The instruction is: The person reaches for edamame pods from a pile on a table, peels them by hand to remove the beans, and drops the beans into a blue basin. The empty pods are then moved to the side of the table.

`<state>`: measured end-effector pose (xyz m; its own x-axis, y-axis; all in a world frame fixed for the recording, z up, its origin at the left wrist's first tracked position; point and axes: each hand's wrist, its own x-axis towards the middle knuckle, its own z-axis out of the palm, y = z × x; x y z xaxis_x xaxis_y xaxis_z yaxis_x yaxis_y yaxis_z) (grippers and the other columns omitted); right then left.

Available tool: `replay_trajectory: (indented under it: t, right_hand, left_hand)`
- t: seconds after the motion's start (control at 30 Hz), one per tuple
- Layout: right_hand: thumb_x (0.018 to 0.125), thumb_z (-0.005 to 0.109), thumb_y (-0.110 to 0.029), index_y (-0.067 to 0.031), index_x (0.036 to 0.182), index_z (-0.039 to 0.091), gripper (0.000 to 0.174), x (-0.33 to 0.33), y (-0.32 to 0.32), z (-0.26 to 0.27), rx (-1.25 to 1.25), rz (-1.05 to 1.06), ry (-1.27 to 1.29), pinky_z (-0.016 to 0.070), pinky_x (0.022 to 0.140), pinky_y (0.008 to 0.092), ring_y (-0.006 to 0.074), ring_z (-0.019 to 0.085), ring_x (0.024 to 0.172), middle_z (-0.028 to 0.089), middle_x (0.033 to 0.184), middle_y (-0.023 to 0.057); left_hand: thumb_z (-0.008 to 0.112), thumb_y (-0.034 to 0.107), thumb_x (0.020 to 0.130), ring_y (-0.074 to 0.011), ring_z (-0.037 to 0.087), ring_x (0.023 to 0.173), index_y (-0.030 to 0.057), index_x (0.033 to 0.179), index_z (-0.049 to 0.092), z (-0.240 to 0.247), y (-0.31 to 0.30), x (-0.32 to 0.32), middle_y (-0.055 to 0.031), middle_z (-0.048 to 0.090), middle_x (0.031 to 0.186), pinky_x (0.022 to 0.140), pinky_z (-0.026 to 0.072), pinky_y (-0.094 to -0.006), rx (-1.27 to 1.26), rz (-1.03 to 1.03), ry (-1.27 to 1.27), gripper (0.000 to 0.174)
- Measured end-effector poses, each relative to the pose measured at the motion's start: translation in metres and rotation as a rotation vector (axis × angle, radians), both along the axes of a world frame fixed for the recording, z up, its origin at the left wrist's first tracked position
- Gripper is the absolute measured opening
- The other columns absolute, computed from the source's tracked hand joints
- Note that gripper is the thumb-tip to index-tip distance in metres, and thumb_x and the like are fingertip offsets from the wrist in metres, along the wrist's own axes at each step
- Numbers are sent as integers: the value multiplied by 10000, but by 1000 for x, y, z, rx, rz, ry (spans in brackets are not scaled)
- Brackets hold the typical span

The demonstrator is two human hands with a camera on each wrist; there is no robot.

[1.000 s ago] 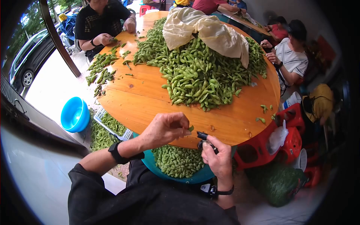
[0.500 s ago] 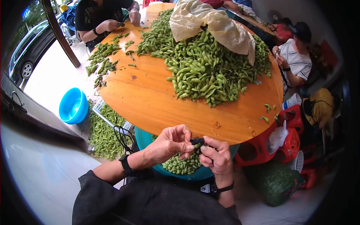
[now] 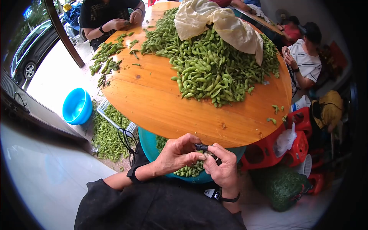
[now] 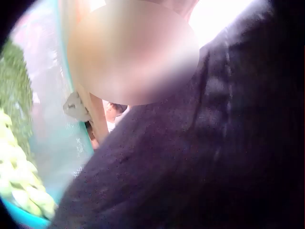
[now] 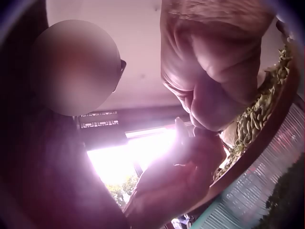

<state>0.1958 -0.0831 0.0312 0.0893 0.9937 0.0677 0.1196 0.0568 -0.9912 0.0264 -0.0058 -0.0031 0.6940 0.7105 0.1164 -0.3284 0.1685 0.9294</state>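
At the table's (image 3: 153, 101) near edge, our left hand (image 3: 172, 155) pinched a mostly hidden pod (image 3: 206, 153) between thumb and fingers, while our right hand (image 3: 223, 166) gripped a black tool (image 3: 201, 147), fingers curled. Below that edge, a basin (image 3: 147, 143) held more green pods (image 3: 189, 169); a pod heap (image 3: 212, 73) covered the table's middle.

table (image 3: 145, 101): wood, smooth, glossy varnished look, knots and grain showing; draped cover (image 3: 228, 32): cloth, matt, creased; blue basin (image 3: 76, 107): plastic, glossy, smooth; teal tub (image 3: 147, 143): plastic, wall ribbed in right wrist view; red stools (image 3: 298, 148): plastic, smooth, semi-gloss; crumpled bag (image 3: 285, 140): thin plastic film, translucent; dark garment (image 3: 153, 205): cloth, matt, stitched seam; pods (image 3: 209, 74): matt, bumpy; black car (image 3: 34, 54): glossy bodywork
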Motion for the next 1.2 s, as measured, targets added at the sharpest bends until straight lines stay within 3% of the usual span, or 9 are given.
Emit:
replay_trajectory:
  t: [0.07,0.23,0.33,0.4,0.6,0.7,0.93,1.1,1.2]
  right_hand:
    - [859,615,33,69,962,630,111,-5,-2,4,-40,-42,-14,429,519,259,111,562,593,545,738,72]
    - [825,639,32,73,952,631,134,-17,-1,-10,108,-159,-217,466,560,302,218,598,627,578,762,138]
    - [827,638,29,74,945,637,126,-19,-1,-16,103,-176,-219,474,570,301,219,611,638,583,753,136]
    - [903,582,55,113,998,597,113,-18,0,-24,146,-123,-191,400,451,228,72,531,549,545,786,54]
    - [909,577,59,117,1010,599,118,-18,1,-23,107,-125,-147,388,444,219,67,525,551,545,802,48]
    - [904,582,55,122,1011,598,127,-18,0,-23,101,-130,-92,390,444,222,67,519,543,545,811,50]
    - [854,627,46,100,966,623,124,-22,4,-15,383,-187,-529,436,522,238,111,557,622,543,810,83]
    - [790,667,59,64,941,655,152,-12,0,-11,227,-98,-334,476,580,306,235,608,675,564,792,133]
    - [784,675,50,61,927,651,146,-4,1,-13,151,-30,-154,469,575,298,223,599,661,554,784,122]
  left_hand:
    - [678,83,911,-150,686,690,-36,1175,566,1,-2,-1,-101,685,845,573,534,-267,578,224,257,310]
    - [674,63,883,-289,674,671,-11,1196,551,-9,-7,2,-162,656,804,593,523,-343,786,387,334,344]
    - [650,54,893,-275,654,639,-9,1193,550,-6,-2,-6,-164,631,753,578,514,-334,693,272,414,322]
    - [554,67,966,-219,629,599,-5,1269,530,-8,4,-8,-124,616,700,570,515,-320,426,98,368,313]
    - [411,170,1060,-120,628,701,25,1409,459,4,6,-18,-48,633,777,629,538,-279,-18,-168,209,381]
    - [466,202,1043,-127,640,739,24,1404,469,6,9,-22,-53,637,820,649,540,-268,-293,-212,108,402]
    - [593,196,984,-103,614,659,27,941,607,-3,3,-20,-27,631,781,529,469,-239,-386,-163,91,175]
    - [607,191,970,-105,464,571,44,938,603,-1,-3,-16,-5,525,683,489,337,-233,-649,-227,-95,150]
    - [612,201,967,-101,423,568,59,931,596,-9,-6,-15,12,493,680,490,314,-233,-751,-301,-187,147]
